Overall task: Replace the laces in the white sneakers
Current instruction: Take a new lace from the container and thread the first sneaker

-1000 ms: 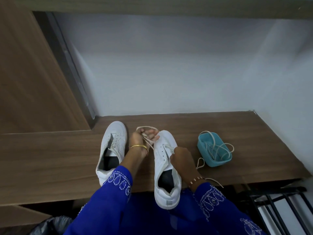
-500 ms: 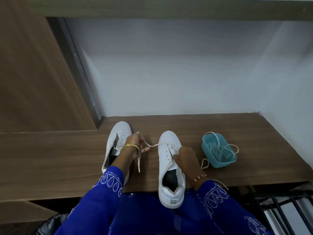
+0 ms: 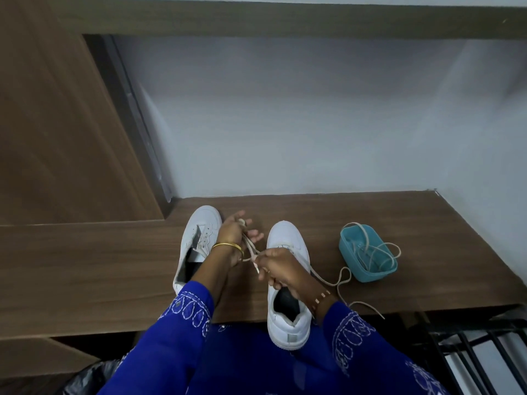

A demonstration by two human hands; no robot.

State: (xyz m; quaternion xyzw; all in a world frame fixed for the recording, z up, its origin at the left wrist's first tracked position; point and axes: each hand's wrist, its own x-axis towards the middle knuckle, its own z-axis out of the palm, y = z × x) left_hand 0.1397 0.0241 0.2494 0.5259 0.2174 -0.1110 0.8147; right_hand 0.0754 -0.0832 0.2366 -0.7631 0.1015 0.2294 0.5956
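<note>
We see the left hand [image 3: 232, 233] and the right hand [image 3: 278, 267] both pinching a cream lace [image 3: 251, 249] between two white sneakers [image 3: 288, 283] near the wooden shelf's [image 3: 114, 266] front edge; a teal tub [image 3: 366, 256] of laces sits toward its right end.

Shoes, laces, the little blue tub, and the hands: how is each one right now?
Left sneaker: flat on the shelf, partly laced.
Right sneaker: heel past the shelf edge, lace loose.
Lace: pulled between both hands.
Left hand: grips the lace.
Right hand: pinches the lace.
Blue tub: upright, laces spilling over its rim.
</note>
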